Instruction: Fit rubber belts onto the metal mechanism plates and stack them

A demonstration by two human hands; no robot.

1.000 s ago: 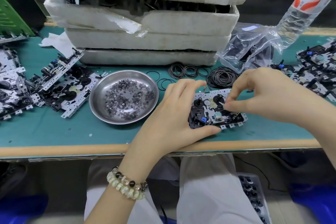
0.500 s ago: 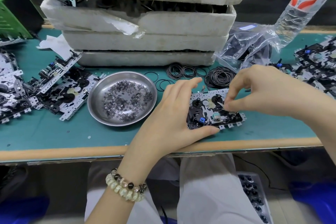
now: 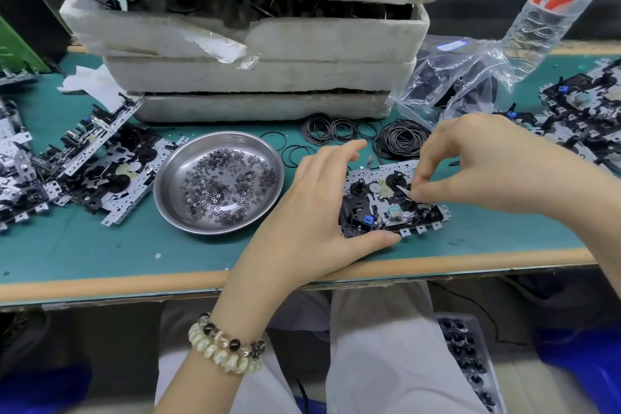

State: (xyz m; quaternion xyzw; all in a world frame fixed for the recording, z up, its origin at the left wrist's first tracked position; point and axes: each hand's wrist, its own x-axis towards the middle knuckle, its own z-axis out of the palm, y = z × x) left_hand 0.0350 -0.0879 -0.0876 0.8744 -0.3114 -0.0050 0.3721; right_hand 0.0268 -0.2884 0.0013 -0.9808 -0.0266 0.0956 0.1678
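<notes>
A metal mechanism plate [image 3: 379, 205] with black reels and a blue part lies on the green bench near its front edge. My left hand [image 3: 312, 208] grips the plate's left end, thumb under the front edge and fingers arched over the top. My right hand [image 3: 470, 165] hovers over the plate's right half, thumb and fingertips pinching a small part near the right reel; what they pinch is too small to tell. Loose black rubber belts [image 3: 400, 143] lie in a heap just behind the plate.
A steel dish [image 3: 168, 202] of small black washers sits left of the plate. Piles of mechanism plates lie at the left [image 3: 87, 171] and right [image 3: 584, 118]. Stacked foam trays [image 3: 262, 77], a plastic bag [image 3: 447, 84] and a water bottle [image 3: 544, 10] stand behind.
Both hands stay on the plate; my right fingers shift slightly over the right reel. The view has drifted a little.
</notes>
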